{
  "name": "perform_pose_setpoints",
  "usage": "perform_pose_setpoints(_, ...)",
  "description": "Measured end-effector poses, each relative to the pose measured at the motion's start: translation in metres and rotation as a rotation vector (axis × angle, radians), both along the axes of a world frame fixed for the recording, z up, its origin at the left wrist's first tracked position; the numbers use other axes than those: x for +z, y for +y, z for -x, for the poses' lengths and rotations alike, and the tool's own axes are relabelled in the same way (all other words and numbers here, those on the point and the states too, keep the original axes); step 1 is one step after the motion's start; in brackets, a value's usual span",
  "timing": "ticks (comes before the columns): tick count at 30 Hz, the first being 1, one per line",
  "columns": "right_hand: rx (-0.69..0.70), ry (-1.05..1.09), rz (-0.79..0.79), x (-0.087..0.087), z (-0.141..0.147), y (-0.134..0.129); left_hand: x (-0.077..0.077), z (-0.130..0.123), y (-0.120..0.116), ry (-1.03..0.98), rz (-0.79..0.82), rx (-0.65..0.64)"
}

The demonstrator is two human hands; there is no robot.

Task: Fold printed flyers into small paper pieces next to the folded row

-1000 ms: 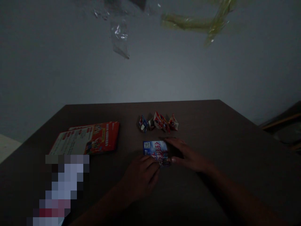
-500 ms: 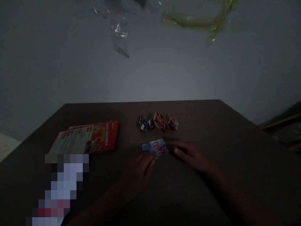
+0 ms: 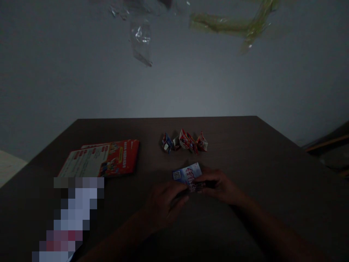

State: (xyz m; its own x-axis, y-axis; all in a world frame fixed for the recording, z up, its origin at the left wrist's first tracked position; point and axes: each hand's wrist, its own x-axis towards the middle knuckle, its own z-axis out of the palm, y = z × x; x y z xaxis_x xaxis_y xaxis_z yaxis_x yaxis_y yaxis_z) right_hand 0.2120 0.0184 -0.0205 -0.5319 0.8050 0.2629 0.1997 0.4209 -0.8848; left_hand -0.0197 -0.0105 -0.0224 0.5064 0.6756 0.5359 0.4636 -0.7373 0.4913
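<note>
A small blue-and-white printed card (image 3: 186, 174) with a QR code and red-and-white lettering is held just above the dark table. My left hand (image 3: 166, 200) pinches its lower edge between thumb and fingers. At the card's right side, my right hand (image 3: 222, 185) has closed its thumb and fingers on it, hiding that corner. Behind the card stands a short row of small folded paper pieces (image 3: 184, 140) in red, blue and white, apart from both hands.
A stack of red-and-white printed sheets or booklets (image 3: 124, 157) lies on the left of the wooden table (image 3: 231, 134). In front of it is a pixelated pale patch (image 3: 77, 211). A wall (image 3: 174, 87) with clear plastic and yellowish tape (image 3: 220, 23) rises behind the table.
My right hand has come from beside the card onto its right side and grips it. The card and my left hand have shifted a little right and nearer me.
</note>
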Motion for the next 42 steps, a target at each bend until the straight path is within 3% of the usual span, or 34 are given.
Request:
perform_pose_setpoints(14, 0.071, -0.114, -0.105, 0.009, 0.009, -0.005, 0.000, -0.003, 0.005, 0.014, 0.147, 0.012)
perform_pose_setpoints(42, 0.085, -0.126, -0.107, 0.010, 0.010, -0.007, 0.001, -0.003, 0.008, -0.058, 0.104, 0.014)
